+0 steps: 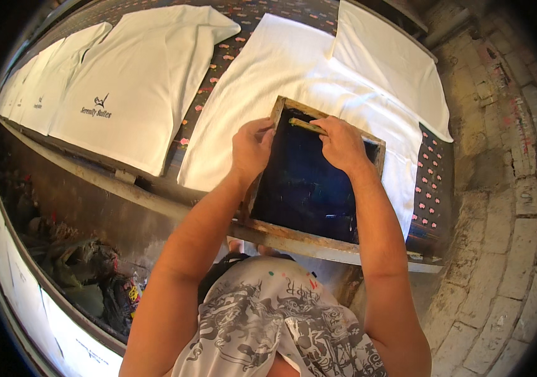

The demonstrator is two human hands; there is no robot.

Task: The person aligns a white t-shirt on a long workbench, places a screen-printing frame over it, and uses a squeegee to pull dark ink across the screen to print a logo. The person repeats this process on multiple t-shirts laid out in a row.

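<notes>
A wooden screen frame [377, 167] with dark blue-black ink across its inside [300, 188] rests over a white cloth [227, 122] at the edge of the long table. My left hand [253, 148] is closed at the frame's left side, fingers curled on the wood near the upper corner. In my right hand [339, 141] is a short yellowish wooden squeegee [301, 124], lying crosswise in the upper part of the frame, its lower edge hard to make out against the ink.
Printed white shirts [124, 81] lie to the left, another white cloth [388, 69] at the back right. The table [429, 182] has a pink-spotted dark surface. A brick wall [501, 264] runs along the right. Dark crumpled material [86, 283] lies lower left.
</notes>
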